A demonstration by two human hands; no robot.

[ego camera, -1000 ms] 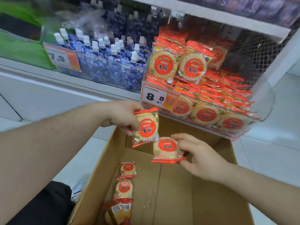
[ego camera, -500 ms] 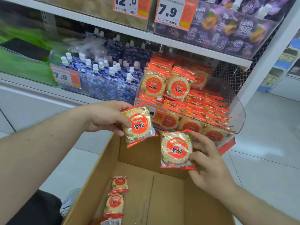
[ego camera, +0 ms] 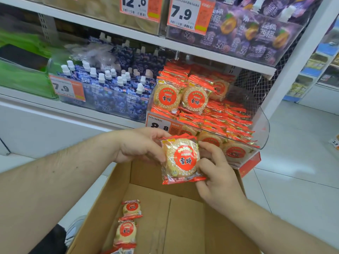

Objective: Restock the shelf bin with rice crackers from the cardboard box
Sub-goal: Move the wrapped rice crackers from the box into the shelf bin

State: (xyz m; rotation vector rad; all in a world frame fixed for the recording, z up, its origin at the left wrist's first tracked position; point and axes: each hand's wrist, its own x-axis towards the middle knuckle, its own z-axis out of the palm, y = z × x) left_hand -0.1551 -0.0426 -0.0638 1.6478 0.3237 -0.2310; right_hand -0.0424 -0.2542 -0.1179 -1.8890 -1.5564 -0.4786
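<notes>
Both hands meet above the open cardboard box (ego camera: 117,182). Stacked rice cracker packs (ego camera: 181,160), clear wrap with a red round label and red ends, are held between them; a second pack's red edge shows behind the front one. My left hand (ego camera: 141,145) grips the left edge, my right hand (ego camera: 216,173) pinches the right edge. Just behind stands the clear shelf bin (ego camera: 264,125), piled with the same packs. Loose cracker packs (ego camera: 127,230) lie in the box's left corner.
Blue spouted drink pouches (ego camera: 110,88) fill the neighbouring bin on the left, with a 7.9 price tag. An 8.8 price tag (ego camera: 161,127) fronts the cracker bin. A shelf board (ego camera: 211,57) with purple jelly packs hangs right above. White tiled floor lies to the right.
The two packs, held apart a moment ago, have come together into one stack between both hands. The view has tilted up, showing more of the shelves.
</notes>
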